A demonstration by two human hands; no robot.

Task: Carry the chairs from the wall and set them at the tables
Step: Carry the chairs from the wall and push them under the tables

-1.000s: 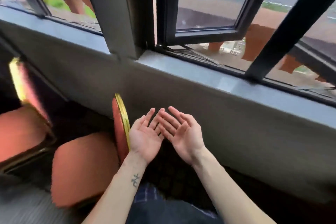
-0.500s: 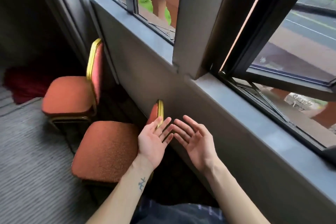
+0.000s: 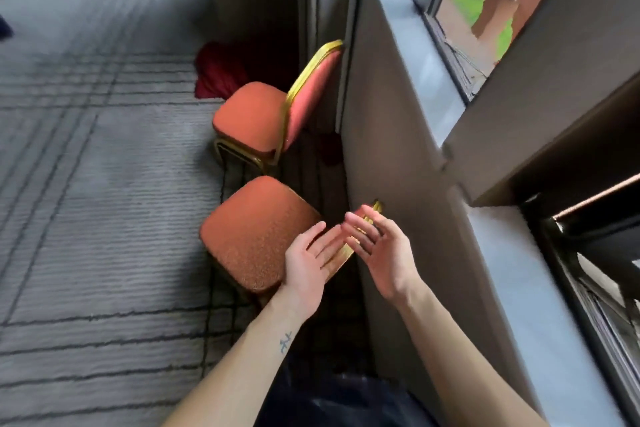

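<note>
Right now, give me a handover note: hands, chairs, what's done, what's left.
Left hand: open, empty, at the backrest of the near chair.
Right hand: open, empty, next to the left one.
Chairs: near chair and far chair both stand on the carpet, backs to the wall, neither held. No table in view.
Done: nothing visible.
Left: grip the near chair, carry it to a table, then the far chair.

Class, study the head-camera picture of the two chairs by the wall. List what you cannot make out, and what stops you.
Near chair, head view: backrest mostly hidden behind the left hand and right hand; legs mostly hidden under its seat.
Red cloth, head view: shadowed, partly behind the far chair; what it is cannot be told.
Dark thing, head view: cut off by the left edge.
Tables: outside the view.
</note>
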